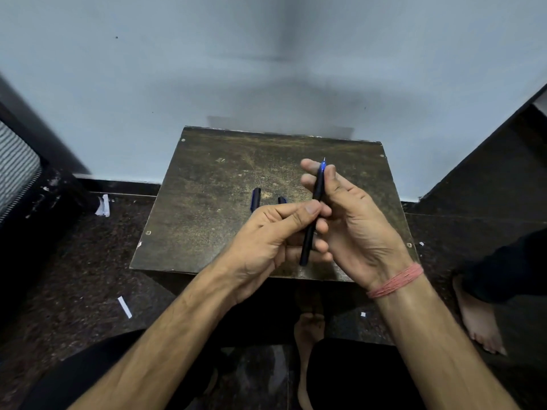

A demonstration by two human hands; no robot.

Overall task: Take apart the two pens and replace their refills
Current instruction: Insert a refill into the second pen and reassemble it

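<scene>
The table point(207, 184) is bare across its left half and far edge, open to a reach from the left or front. Just beyond the left hand point(266, 241), two dark pen parts point(256, 198) lie mid-table. On the right, the right hand point(352, 220) and the upright pen point(314, 211) block the way. A wall point(266, 69) closes the far side.

A dark pen point(313, 214) with a blue front end and a thin metal tip stands almost upright above the near right part of the table point(207, 187), tip pointing up and away. Two more dark pen parts point(255, 199) lie side by side near the middle of the table, partly hidden.
</scene>
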